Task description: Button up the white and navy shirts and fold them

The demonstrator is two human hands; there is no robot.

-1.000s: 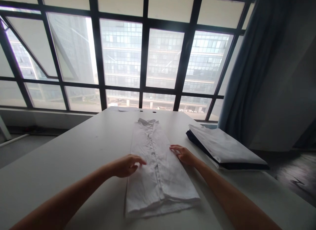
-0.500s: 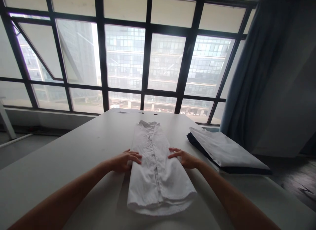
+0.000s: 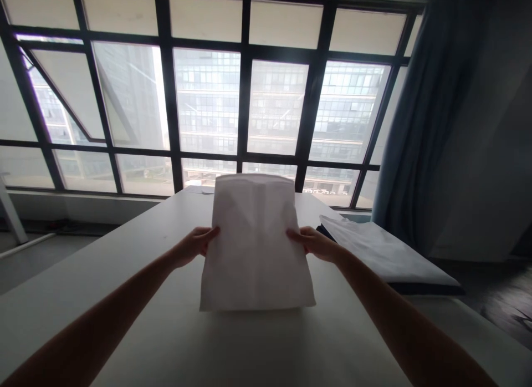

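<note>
A white shirt (image 3: 255, 248), folded into a rough rectangle, is held up above the white table (image 3: 158, 298). Its plain side faces me, so the collar and buttons are hidden. My left hand (image 3: 198, 244) grips the left edge, thumb in front and fingers behind the cloth. On the right edge, my right hand (image 3: 310, 243) pinches the fabric the same way. The shirt's lower edge hangs toward me, just over the tabletop.
To the right lies a stack of folded cloth (image 3: 390, 254), white on top with dark fabric beneath. Something flat and white (image 3: 203, 191) rests at the table's far end. Beyond stand large windows (image 3: 208, 98) and a blue curtain (image 3: 407, 137).
The shirt lay flat with its buttons and collar showing and my hands resting on its sides. Now it is folded, raised and gripped by both hands, its plain side toward me.
</note>
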